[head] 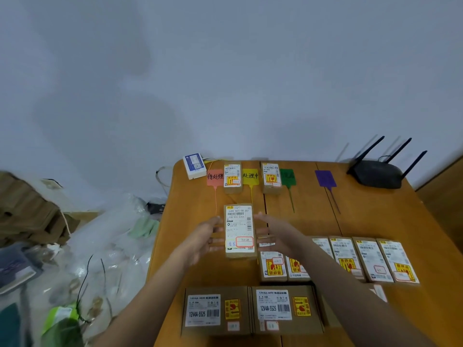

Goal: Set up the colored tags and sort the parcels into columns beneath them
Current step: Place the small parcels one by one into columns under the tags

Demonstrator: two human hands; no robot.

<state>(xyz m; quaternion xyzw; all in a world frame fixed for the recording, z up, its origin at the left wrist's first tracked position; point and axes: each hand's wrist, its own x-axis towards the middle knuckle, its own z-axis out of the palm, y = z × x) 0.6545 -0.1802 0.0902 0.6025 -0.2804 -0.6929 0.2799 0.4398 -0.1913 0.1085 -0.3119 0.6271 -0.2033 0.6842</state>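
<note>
Four colored tags lie along the far edge of the wooden table (pixel 375 221): a red tag (pixel 215 177), a yellow tag (pixel 250 175), a green tag (pixel 287 177) and a purple tag (pixel 325 178). One small parcel (pixel 232 177) stands between red and yellow, another (pixel 271 177) between yellow and green. A long labelled parcel (pixel 239 230) lies mid-table. My left hand (pixel 206 237) and my right hand (pixel 276 234) flank it with fingers spread, at or just off its sides. A row of several parcels (pixel 363 261) sits at the right, two wide boxes (pixel 250 310) near me.
A black router (pixel 380 172) with antennas sits at the far right corner. A white adapter box (pixel 194 166) rests at the far left corner with cables. Plastic bags and clutter (pixel 100 246) fill the floor to the left. A wall stands behind the table.
</note>
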